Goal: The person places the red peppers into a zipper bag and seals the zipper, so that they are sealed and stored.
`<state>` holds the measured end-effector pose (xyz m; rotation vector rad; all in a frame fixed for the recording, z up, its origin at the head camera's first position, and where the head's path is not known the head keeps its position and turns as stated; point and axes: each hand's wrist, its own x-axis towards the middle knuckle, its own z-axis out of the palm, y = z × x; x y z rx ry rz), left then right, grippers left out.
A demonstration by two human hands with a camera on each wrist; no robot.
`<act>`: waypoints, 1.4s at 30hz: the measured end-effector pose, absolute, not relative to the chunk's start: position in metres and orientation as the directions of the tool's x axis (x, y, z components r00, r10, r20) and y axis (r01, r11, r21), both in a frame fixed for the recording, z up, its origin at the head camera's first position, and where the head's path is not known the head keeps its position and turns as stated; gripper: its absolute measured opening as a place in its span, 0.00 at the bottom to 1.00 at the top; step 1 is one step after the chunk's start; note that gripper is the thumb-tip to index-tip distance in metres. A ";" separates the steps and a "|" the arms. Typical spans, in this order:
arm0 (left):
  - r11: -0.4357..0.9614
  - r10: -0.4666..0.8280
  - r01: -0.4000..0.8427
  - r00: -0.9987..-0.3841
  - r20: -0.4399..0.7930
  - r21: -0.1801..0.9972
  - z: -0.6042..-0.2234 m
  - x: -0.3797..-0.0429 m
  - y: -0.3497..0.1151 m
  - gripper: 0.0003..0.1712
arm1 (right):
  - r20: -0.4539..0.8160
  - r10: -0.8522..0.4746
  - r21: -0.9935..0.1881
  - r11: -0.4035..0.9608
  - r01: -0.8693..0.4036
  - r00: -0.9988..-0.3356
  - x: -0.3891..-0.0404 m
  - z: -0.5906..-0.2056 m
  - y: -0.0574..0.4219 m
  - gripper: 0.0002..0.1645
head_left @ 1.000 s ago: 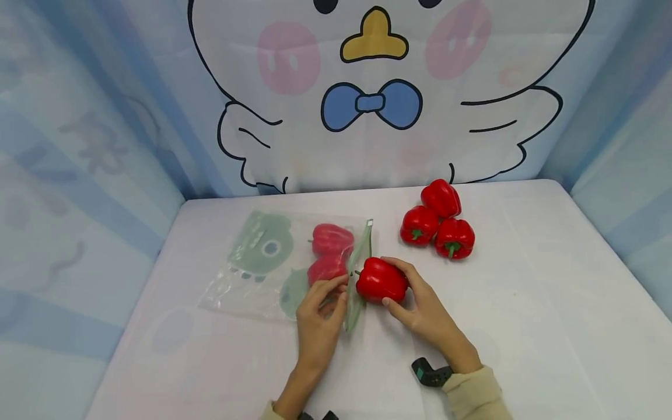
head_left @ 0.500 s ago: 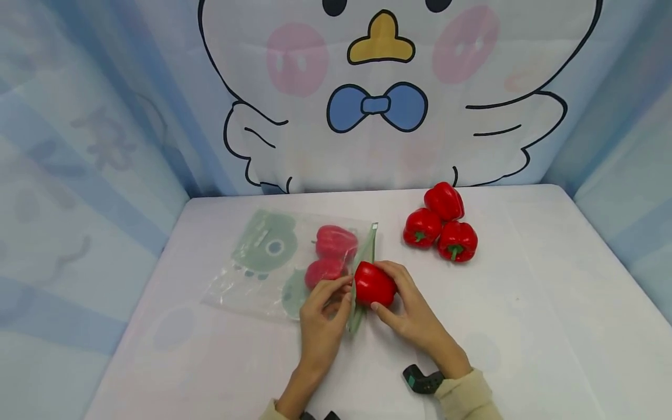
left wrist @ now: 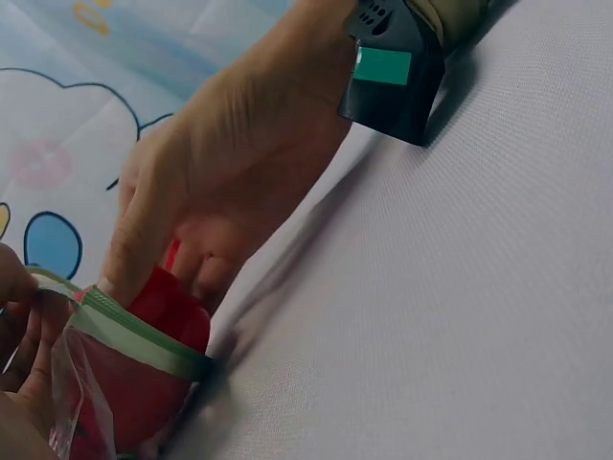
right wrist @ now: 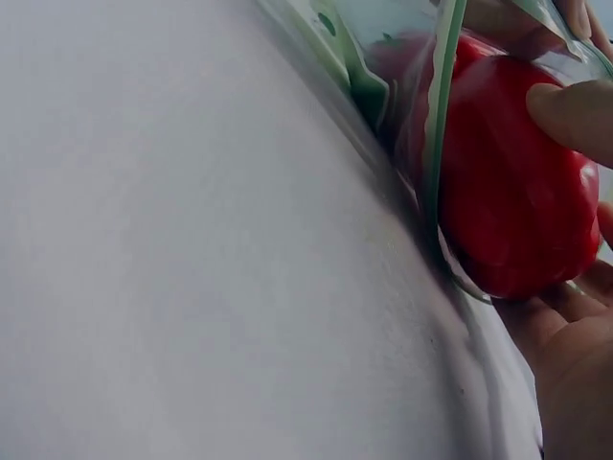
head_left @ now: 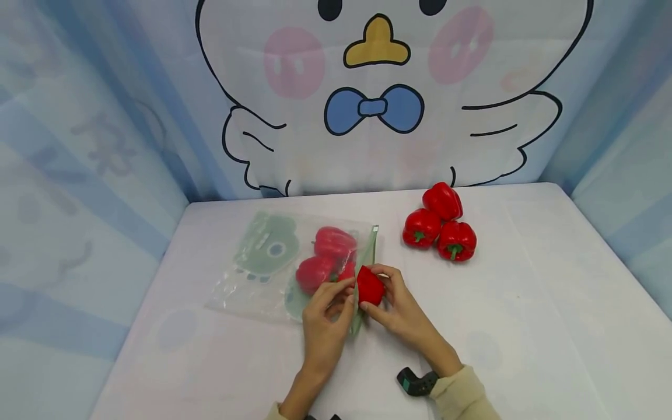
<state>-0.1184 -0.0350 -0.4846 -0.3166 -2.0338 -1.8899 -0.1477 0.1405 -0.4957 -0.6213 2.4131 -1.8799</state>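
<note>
Head view: gripping a red pepper with the right hand, partway into the mouth of a clear bag; pinching the bag's edge with the left hand, at the pepper's eight o'clock. Inside, at ten o'clock, two bagged peppers; at two o'clock, well apart, three loose peppers.

Left wrist view: at eight o'clock, a green zip edge across the gripped pepper.

Right wrist view: thumb pressed on the pepper at two o'clock.

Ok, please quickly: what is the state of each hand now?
Left hand: pinching the bag at its opening.
Right hand: holding a red pepper that is partly inside the bag.
</note>
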 end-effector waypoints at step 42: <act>0.104 -0.058 0.415 -0.905 0.422 0.904 -0.485 -0.116 -0.035 0.19 | 0.123 -0.386 -0.962 0.178 -0.205 -0.914 -0.136 -0.494 0.122 0.38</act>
